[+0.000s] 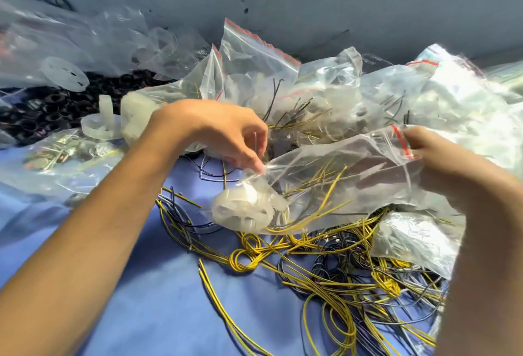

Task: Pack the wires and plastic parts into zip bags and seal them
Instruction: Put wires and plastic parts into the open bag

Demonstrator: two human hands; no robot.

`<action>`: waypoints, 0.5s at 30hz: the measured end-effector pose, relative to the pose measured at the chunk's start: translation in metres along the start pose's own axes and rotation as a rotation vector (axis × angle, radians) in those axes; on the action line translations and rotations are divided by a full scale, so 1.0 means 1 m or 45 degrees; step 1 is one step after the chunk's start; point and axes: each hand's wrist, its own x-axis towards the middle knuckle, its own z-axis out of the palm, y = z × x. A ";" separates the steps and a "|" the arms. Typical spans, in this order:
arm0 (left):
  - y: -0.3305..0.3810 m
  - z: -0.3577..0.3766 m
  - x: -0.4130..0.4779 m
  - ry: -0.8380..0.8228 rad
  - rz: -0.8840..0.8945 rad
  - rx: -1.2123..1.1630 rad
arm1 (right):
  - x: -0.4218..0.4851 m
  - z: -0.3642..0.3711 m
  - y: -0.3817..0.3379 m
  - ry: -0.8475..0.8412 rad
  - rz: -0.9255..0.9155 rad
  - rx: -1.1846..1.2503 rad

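Single head-mounted wide-angle view, facing forward and down, close over the blue cloth (158, 313) and wall (311, 2)

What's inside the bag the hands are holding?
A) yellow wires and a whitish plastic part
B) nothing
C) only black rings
A: through the clear zip bag held by both hands, yellow wires and a whitish plastic part show.
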 end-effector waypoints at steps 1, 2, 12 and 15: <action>-0.002 0.002 0.002 -0.018 -0.038 0.073 | -0.001 0.001 -0.001 0.015 -0.005 0.016; -0.002 0.003 0.004 -0.045 -0.074 0.105 | 0.001 0.002 0.000 0.017 0.000 -0.048; 0.025 0.025 0.016 -0.297 -0.066 0.276 | -0.002 0.007 -0.008 -0.041 -0.059 -0.145; 0.026 0.027 0.016 -0.263 -0.105 0.229 | -0.003 0.007 -0.009 -0.026 -0.139 -0.126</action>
